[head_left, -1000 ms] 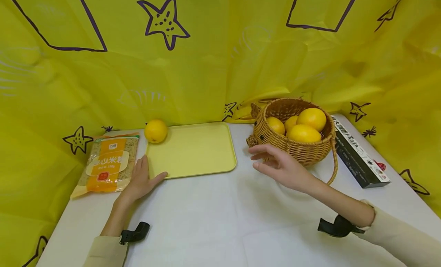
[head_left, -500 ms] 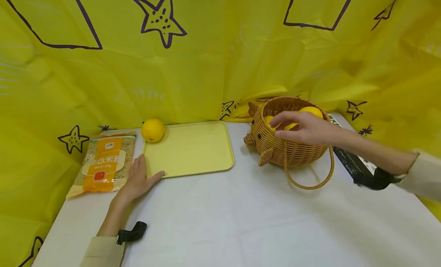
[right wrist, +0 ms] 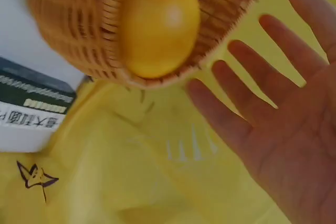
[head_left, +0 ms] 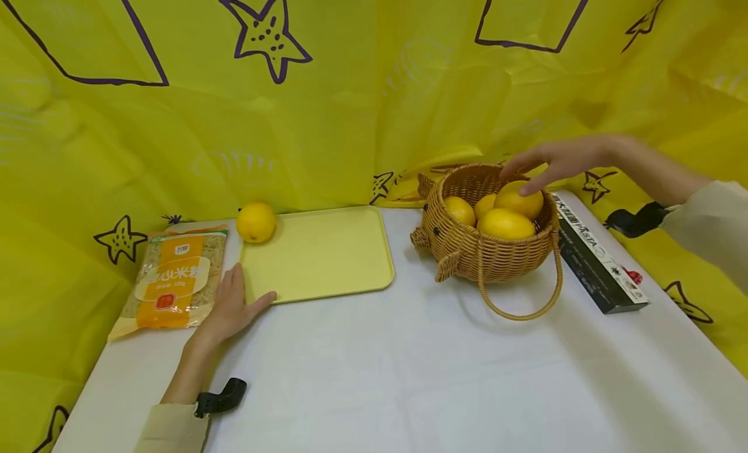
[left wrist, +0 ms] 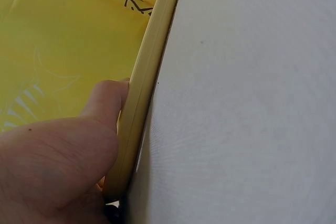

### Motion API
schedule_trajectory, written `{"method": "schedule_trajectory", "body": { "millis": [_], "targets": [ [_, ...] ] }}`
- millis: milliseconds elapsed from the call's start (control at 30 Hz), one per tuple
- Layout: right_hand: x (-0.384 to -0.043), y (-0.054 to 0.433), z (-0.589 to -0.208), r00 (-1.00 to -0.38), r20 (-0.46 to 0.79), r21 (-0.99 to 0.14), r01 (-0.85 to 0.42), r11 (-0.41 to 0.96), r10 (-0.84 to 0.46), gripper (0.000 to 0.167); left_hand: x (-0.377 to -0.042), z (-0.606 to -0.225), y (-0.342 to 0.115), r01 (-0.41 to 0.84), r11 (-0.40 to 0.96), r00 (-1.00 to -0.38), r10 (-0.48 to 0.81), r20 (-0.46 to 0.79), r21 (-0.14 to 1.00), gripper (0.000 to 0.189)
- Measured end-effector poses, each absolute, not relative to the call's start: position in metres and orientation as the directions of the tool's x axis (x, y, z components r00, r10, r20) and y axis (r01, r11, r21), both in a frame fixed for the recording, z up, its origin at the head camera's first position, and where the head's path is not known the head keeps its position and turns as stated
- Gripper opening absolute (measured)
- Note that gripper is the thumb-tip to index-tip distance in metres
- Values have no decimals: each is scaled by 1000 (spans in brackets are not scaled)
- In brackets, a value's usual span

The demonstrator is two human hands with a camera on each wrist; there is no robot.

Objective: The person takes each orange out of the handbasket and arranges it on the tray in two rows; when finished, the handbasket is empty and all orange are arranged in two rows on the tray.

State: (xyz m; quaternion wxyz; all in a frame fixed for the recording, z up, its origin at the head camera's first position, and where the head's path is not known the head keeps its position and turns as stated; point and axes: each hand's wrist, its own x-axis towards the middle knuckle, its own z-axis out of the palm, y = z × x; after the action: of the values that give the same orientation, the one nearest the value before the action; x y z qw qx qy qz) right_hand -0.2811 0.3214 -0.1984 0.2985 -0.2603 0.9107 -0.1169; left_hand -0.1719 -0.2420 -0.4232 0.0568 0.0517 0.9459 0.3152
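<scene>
My left hand (head_left: pixel 228 310) rests at the near left corner of a pale yellow tray (head_left: pixel 327 252). Its fingers lie along the tray's left side and the thumb reaches to the front rim; the left wrist view has the hand against the tray's edge (left wrist: pixel 143 87). An orange (head_left: pixel 256 222) sits at the tray's back left corner. Over the right side of a pig-shaped wicker basket (head_left: pixel 497 261) is my right hand (head_left: pixel 563 159), fingertips close above the topmost yellow-orange fruit (head_left: pixel 520 198). In the right wrist view its fingers are spread beside the basket's rim, with nothing in the palm.
Several yellow-orange fruits (head_left: pixel 506 224) lie in the basket, whose rope handle (head_left: pixel 520 318) hangs at the front. A black-and-white pasta box (head_left: pixel 602 265) lies right of it. Left of the tray is a noodle packet (head_left: pixel 175 281). A yellow patterned cloth (head_left: pixel 333 115) hangs behind.
My right hand has moved from in front of the basket, across its opening, to its right back side. The basket has turned slightly and its handle swung forward. The left hand keeps its place.
</scene>
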Motion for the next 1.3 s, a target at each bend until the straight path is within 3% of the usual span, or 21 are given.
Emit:
{"method": "schedule_trajectory", "body": {
  "millis": [233,833,1100,1300],
  "targets": [
    [-295,333,-202,-649,-524,-461,-328,825,-551,62,-172,-424,-243,91,795,-991,133,-26,599,97],
    [-321,343,-202,-511,-684,-595,-22,804,-520,71,-173,-426,-244,68,788,-989,135,-65,612,103],
    [-324,341,-218,-514,-684,-602,-3,798,-518,73,-172,-427,-242,76,787,-989,139,-56,612,100],
    [-325,340,-227,-553,-648,-612,-31,790,-524,69,-174,-426,-244,69,797,-988,138,-69,600,103]
  ]
}}
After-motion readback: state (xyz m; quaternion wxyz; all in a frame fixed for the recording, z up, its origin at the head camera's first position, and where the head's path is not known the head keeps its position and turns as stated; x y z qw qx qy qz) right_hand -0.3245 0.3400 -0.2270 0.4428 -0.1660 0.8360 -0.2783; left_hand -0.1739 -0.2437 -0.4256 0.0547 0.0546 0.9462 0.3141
